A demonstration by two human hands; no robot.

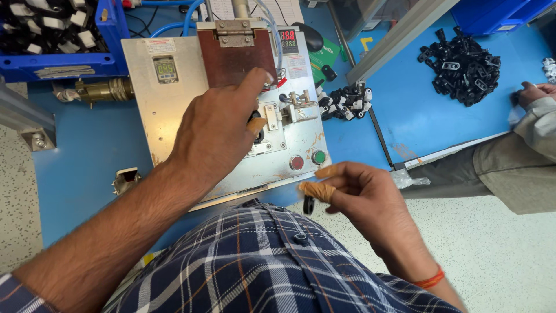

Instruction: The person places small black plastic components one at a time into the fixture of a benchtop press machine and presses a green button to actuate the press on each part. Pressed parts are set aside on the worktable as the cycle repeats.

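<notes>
Right now your right hand (pixel 365 197) pinches a small black part (pixel 308 204) between thumb and forefinger, both wearing tan finger cots; the part hangs at the near edge of the metal test fixture (pixel 174 110), just above your plaid shirt. Your left hand (pixel 217 130) reaches over the fixture plate with fingers loosely curled and the forefinger stretched toward the brown hinged clamp block (pixel 234 55); its thumb, also in a cot, rests by a dark round socket on the plate. Whether that hand grips anything you cannot tell, since the palm faces away.

Near your right hand sit a red button (pixel 296 162) and a green button (pixel 318 156) on the fixture's near right corner. A small display (pixel 165 69) sits on the plate's far left, and a red-digit readout (pixel 288 40) at its far right. Just right of the fixture lies a small heap of black and white parts (pixel 344 103); farther right, on the blue table (pixel 405 110), a larger pile of black parts (pixel 461 66). A blue bin (pixel 55 35) of mixed parts stands far left.

Your left hand and forearm cover much of the plate's middle, so the socket is mostly hidden. Another person's hand (pixel 536 93) and sleeve enter at the right edge, cut off by the frame.
</notes>
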